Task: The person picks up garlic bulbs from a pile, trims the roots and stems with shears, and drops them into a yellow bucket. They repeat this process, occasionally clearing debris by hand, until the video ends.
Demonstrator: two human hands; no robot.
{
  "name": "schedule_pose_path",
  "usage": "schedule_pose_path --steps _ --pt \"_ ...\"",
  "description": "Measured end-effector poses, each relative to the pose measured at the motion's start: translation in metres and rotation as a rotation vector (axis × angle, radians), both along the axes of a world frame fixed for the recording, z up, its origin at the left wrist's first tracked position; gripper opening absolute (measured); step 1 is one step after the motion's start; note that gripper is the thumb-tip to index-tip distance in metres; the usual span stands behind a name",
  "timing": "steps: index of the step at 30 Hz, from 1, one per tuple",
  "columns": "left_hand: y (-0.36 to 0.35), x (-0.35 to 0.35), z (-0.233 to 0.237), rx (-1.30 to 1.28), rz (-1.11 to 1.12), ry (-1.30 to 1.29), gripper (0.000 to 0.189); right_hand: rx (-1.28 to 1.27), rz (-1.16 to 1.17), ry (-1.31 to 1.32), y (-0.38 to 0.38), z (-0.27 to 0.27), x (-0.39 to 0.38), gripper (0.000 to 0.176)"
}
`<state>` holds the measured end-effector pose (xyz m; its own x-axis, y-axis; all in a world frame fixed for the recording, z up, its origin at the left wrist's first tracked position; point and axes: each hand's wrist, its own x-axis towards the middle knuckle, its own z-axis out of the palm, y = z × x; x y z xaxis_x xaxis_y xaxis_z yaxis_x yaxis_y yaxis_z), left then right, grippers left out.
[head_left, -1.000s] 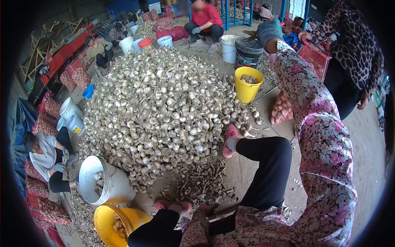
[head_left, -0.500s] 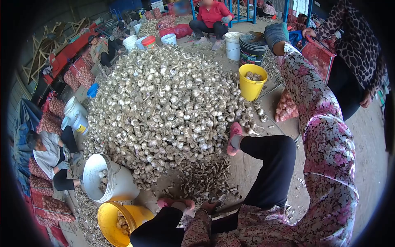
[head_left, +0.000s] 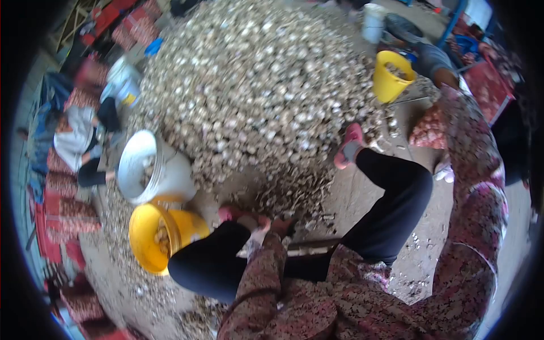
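My left hand (head_left: 280,228) is low in the middle between my knees, close to my pink shoe (head_left: 347,146) side of the floor scraps; blur hides its fingers. My right arm stretches up to the right, and my gloved right hand (head_left: 428,52) is beside the dark bucket (head_left: 402,25), its fingers smeared by motion. A large heap of garlic (head_left: 255,85) lies in front of me. The yellow bucket (head_left: 388,79) with some bulbs inside stands at the heap's right edge, below and left of my right hand.
A white bucket (head_left: 170,170) and a yellow bucket (head_left: 190,226) lie tilted at the left, with bulbs inside. A person (head_left: 76,136) sits at the far left near filled red net bags (head_left: 68,212). Another net bag (head_left: 429,129) is under my right arm.
The view has swung, so the heap and buckets sit higher and the near buckets show more fully. My right hand remains near the dark bucket. The image is more blurred.
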<state>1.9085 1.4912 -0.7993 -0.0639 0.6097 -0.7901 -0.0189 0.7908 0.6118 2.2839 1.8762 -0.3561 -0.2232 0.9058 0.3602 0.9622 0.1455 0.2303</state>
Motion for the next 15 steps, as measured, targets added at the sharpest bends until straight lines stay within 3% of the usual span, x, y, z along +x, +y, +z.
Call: schedule_pose_path --steps 1,2,3,4,5,7,8,9,10,11,12,13,15 --pt "-0.005 -0.015 -0.067 0.178 -0.077 0.021 0.05 -0.104 0.101 0.071 0.003 -0.023 0.0 0.045" --pt "-0.005 -0.018 -0.076 0.196 0.086 -0.12 0.047 -0.223 0.074 0.065 0.004 -0.046 -0.009 0.048" --pt "0.002 -0.026 -0.073 0.23 0.244 -0.254 0.044 -0.392 -0.006 0.127 -0.015 -0.055 -0.034 0.043" --pt "0.004 -0.039 -0.063 0.22 0.291 -0.238 0.044 -0.265 0.186 0.153 -0.016 -0.099 -0.027 0.041" --pt "0.01 -0.047 -0.042 0.29 0.472 -0.227 0.037 -0.299 0.31 0.086 -0.015 -0.132 -0.029 0.039" --pt "0.019 -0.054 -0.011 0.429 0.81 -0.207 0.024 -0.463 0.403 0.437 -0.062 -0.17 -0.055 0.038" --pt "0.014 -0.074 -0.019 0.745 0.697 0.124 0.015 -0.597 0.36 0.481 -0.07 -0.195 -0.058 0.042" --pt "0.014 -0.102 -0.002 0.865 0.519 0.39 0.014 -0.767 0.269 0.754 -0.103 -0.192 -0.08 0.043" --pt "0.014 -0.124 0.023 0.791 1.035 -0.04 0.016 -0.778 0.336 0.915 -0.123 -0.207 -0.086 0.034" --pt "0.001 -0.163 0.052 1.108 0.947 -0.752 0.023 -1.111 0.149 1.249 -0.146 -0.198 -0.1 0.031" --pt "0.004 -0.165 0.109 1.212 1.291 -0.646 0.024 -1.102 0.245 1.477 -0.156 -0.225 -0.1 0.025" --pt "0.009 -0.161 0.164 1.299 1.634 -0.514 0.025 -1.186 0.018 1.49 -0.168 -0.227 -0.102 0.026" --pt "0.007 -0.173 0.195 1.254 1.893 -0.605 0.027 -1.329 -0.09 1.72 -0.184 -0.239 -0.108 0.027"
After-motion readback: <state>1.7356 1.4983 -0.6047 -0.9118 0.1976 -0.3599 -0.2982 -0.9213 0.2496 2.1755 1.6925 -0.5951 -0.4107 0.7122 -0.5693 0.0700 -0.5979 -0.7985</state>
